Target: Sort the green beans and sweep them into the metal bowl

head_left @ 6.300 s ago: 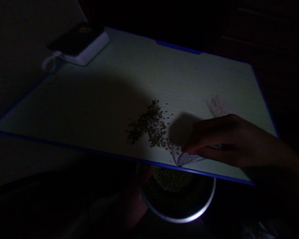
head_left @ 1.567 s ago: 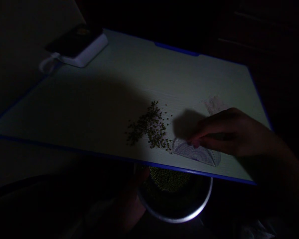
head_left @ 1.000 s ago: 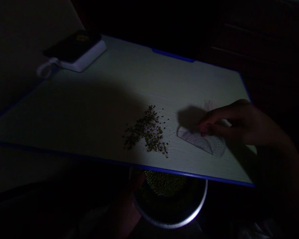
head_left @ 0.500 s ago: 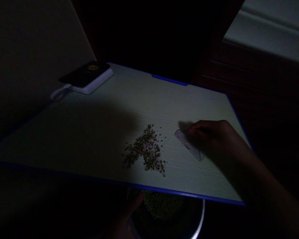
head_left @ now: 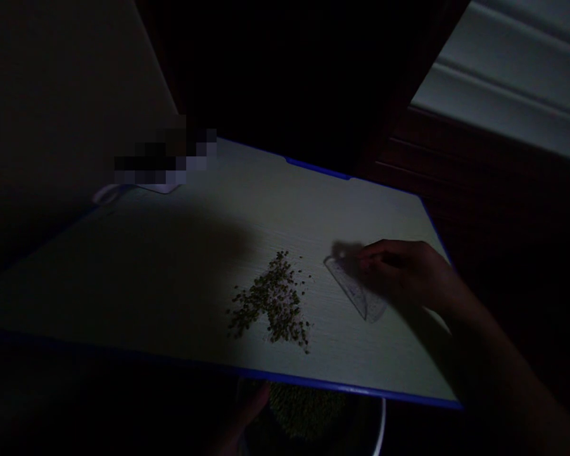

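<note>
My right hand [head_left: 403, 269] pinches a clear protractor [head_left: 349, 285], whose long straight edge faces a loose patch of small green beans [head_left: 273, 301]. The beans lie spread on the pale tabletop [head_left: 171, 278], left of the protractor and apart from it. Below the table's front edge, my left hand [head_left: 244, 418] grips the side of a bowl [head_left: 380, 430], its thumb at the rim. More green beans [head_left: 306, 408] fill part of the bowl. The table edge hides the bowl's far side, and darkness covers most of my left hand.
A blue rim [head_left: 313, 382] runs round the tabletop. At the back left corner stands a white box-like object [head_left: 164, 189] with a strap [head_left: 107, 194]; its upper part is blurred out. A wall [head_left: 66, 95] borders the left side. Light is dim.
My right hand has moved slightly left with the protractor, which now tilts more off the table. The whole view has shifted a little. My left hand stays at the bowl.
</note>
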Demonstrator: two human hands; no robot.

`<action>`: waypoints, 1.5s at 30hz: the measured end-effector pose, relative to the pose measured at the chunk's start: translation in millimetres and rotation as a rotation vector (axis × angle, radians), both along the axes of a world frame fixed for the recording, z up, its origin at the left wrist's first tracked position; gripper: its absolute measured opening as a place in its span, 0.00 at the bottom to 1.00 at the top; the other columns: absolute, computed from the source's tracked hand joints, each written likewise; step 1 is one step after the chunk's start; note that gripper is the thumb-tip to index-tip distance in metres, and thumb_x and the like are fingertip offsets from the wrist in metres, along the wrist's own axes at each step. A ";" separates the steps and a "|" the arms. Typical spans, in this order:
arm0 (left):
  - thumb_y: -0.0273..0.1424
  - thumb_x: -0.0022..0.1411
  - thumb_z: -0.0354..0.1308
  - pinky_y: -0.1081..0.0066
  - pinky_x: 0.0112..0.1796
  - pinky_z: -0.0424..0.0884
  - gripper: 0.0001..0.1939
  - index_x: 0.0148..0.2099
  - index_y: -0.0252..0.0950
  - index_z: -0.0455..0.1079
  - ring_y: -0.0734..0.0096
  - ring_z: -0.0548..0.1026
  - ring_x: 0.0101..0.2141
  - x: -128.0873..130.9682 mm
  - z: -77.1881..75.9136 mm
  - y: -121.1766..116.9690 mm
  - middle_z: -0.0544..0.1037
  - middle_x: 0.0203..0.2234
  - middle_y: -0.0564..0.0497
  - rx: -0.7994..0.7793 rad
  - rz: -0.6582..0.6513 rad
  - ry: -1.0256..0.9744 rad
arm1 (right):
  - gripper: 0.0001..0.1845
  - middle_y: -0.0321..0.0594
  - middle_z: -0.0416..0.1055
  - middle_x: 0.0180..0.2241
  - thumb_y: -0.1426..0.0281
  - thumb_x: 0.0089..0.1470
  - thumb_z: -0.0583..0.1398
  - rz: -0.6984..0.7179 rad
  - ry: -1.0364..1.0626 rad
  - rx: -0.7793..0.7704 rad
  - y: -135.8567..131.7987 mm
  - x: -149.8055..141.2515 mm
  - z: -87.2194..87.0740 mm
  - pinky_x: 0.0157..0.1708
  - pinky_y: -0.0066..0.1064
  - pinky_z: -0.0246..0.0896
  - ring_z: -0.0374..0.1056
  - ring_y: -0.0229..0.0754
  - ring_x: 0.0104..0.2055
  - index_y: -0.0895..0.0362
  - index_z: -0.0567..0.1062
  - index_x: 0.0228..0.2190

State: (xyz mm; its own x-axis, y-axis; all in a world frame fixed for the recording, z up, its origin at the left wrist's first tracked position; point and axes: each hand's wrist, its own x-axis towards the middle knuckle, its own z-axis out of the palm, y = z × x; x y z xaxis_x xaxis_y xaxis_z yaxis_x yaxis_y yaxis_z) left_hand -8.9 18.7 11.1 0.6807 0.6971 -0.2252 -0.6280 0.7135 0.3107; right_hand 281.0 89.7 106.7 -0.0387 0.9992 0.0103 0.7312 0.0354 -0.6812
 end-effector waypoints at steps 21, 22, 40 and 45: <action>0.37 0.69 0.61 0.51 0.49 0.76 0.18 0.59 0.42 0.71 0.55 0.77 0.51 1.2 1.1 0.7 0.75 0.58 0.43 0.002 -0.020 0.025 | 0.12 0.43 0.84 0.36 0.64 0.59 0.60 -0.177 -0.133 0.115 7.2 26.3 0.6 0.37 0.38 0.70 0.79 0.48 0.36 0.55 0.83 0.38; 0.37 0.69 0.61 0.51 0.49 0.76 0.18 0.59 0.42 0.71 0.56 0.77 0.51 1.4 1.0 0.9 0.75 0.58 0.43 0.004 -0.015 0.020 | 0.13 0.43 0.84 0.37 0.63 0.60 0.60 -0.177 -0.122 0.119 6.6 22.9 0.9 0.38 0.38 0.71 0.79 0.48 0.37 0.55 0.83 0.40; 0.37 0.68 0.61 0.50 0.49 0.76 0.20 0.60 0.39 0.70 0.55 0.77 0.51 0.5 -13.1 -3.5 0.75 0.58 0.43 -0.004 0.012 0.005 | 0.16 0.43 0.82 0.46 0.73 0.65 0.58 0.194 -0.082 0.315 33.7 -48.3 -22.8 0.45 0.36 0.71 0.77 0.43 0.44 0.55 0.80 0.51; 0.37 0.69 0.61 0.50 0.48 0.77 0.20 0.60 0.39 0.70 0.56 0.77 0.50 3.6 -16.9 -7.3 0.75 0.57 0.43 -0.001 0.011 0.036 | 0.14 0.40 0.82 0.46 0.74 0.64 0.59 0.312 0.013 0.191 25.0 -40.5 -16.5 0.45 0.32 0.70 0.78 0.40 0.44 0.56 0.81 0.48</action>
